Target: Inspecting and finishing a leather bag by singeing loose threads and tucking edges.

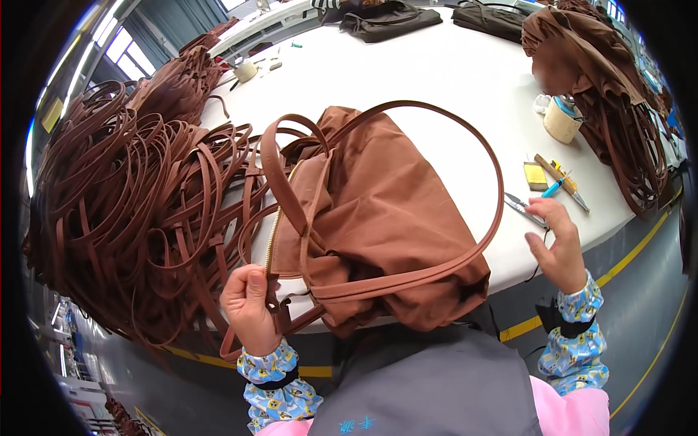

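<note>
A brown fabric bag [392, 211] with long brown straps lies on the white table before me. My left hand [251, 305] is closed on the bag's near left corner, thumb and fingers pinching it at the end of the brass zipper [274, 236]. One strap loops out to the right over the table. My right hand [560, 243] is at the right table edge, thumb and fingers apart. Its fingertips are over a pair of thread snips [518, 203] lying on the table; whether they touch cannot be made out.
A large heap of brown straps and bags [160, 218] is at the left. On the right are a yellow block [535, 176], a wooden-handled tool [561, 182], a blue tool [556, 185], a cream tape roll [561, 122] and hanging brown bags [611, 87]. Dark bags [392, 20] lie far off.
</note>
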The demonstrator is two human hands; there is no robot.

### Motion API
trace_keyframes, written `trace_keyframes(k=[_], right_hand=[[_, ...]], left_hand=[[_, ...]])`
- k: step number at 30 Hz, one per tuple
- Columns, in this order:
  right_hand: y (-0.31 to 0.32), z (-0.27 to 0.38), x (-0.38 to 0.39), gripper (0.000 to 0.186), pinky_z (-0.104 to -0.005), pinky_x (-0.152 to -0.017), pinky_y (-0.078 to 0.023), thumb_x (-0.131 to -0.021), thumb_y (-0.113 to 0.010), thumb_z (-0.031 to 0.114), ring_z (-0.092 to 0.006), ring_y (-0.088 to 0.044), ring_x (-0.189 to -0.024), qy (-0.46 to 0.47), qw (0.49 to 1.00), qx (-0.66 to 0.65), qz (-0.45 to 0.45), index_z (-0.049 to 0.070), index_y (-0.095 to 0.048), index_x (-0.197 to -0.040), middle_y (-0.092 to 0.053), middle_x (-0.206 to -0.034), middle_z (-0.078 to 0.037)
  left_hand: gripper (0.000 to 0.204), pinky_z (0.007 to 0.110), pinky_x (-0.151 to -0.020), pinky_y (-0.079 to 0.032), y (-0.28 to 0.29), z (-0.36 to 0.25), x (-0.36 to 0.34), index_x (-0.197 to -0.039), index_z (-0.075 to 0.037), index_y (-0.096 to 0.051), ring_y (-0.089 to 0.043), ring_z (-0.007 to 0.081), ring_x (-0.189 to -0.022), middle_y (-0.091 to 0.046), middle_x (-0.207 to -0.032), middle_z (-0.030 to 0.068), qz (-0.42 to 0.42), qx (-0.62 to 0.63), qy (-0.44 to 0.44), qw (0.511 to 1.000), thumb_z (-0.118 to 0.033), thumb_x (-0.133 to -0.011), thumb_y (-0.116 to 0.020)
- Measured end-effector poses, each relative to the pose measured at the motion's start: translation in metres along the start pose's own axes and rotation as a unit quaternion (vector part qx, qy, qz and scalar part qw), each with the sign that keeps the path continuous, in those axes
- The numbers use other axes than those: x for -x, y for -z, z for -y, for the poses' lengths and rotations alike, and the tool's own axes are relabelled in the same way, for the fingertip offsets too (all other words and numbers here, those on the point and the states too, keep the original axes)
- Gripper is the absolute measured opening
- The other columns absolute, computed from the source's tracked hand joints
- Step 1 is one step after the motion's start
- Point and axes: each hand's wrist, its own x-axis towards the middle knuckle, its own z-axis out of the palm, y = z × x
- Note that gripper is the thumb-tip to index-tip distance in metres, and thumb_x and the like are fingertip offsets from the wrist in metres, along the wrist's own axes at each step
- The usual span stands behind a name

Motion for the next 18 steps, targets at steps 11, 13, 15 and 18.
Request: trace_keyframes(k=[11, 13, 15, 18], right_hand=[[-0.043, 0.031, 0.015, 0.051, -0.0401, -0.087, -0.040, -0.071, -0.070, 0.021, -0.0368, -0.049, -0.101, 0.044, 0.987, -0.097, 0.117, -0.002, -0.049, -0.111, -0.054, -0.106, -0.020], [-0.059, 0.030, 0.023, 0.048, -0.0393, -0.084, -0.042, -0.071, -0.068, 0.018, -0.0365, -0.051, -0.098, -0.006, 0.986, -0.126, 0.105, -0.003, -0.049, -0.110, -0.055, -0.104, -0.021], [-0.073, 0.033, 0.026, 0.033, -0.0370, -0.070, -0.047, -0.074, -0.062, 0.008, -0.0346, -0.060, -0.080, -0.024, 0.989, -0.138, 0.042, -0.003, -0.050, -0.103, -0.060, -0.088, -0.021], [-0.082, 0.025, 0.035, 0.022, -0.0363, -0.061, -0.048, -0.076, -0.057, 0.004, -0.0337, -0.061, -0.069, -0.105, 0.975, -0.185, 0.065, -0.001, -0.051, -0.097, -0.060, -0.076, -0.019]], left_hand=[[0.049, 0.037, -0.079, -0.044, -0.021, -0.017, 0.046, -0.097, 0.001, -0.057, -0.053, 0.0331, -0.091, -0.054, -0.099, 0.0164, 0.301, -0.347, -0.217, 0.861, -0.027, -0.062, -0.077], [0.048, 0.041, -0.086, -0.042, -0.030, 0.004, 0.052, -0.100, 0.001, -0.057, -0.050, 0.0363, -0.099, -0.050, -0.109, 0.0186, 0.231, -0.377, -0.208, 0.872, -0.018, -0.060, -0.076], [0.041, 0.041, -0.087, -0.042, -0.037, 0.019, 0.054, -0.098, 0.001, -0.058, -0.050, 0.0361, -0.102, -0.049, -0.110, 0.0191, 0.220, -0.364, -0.222, 0.878, -0.009, -0.062, -0.073], [0.024, 0.039, -0.081, -0.047, -0.045, 0.033, 0.049, -0.083, -0.005, -0.062, -0.056, 0.0357, -0.092, -0.059, -0.091, 0.0101, 0.248, -0.302, -0.300, 0.870, -0.002, -0.060, -0.067]])
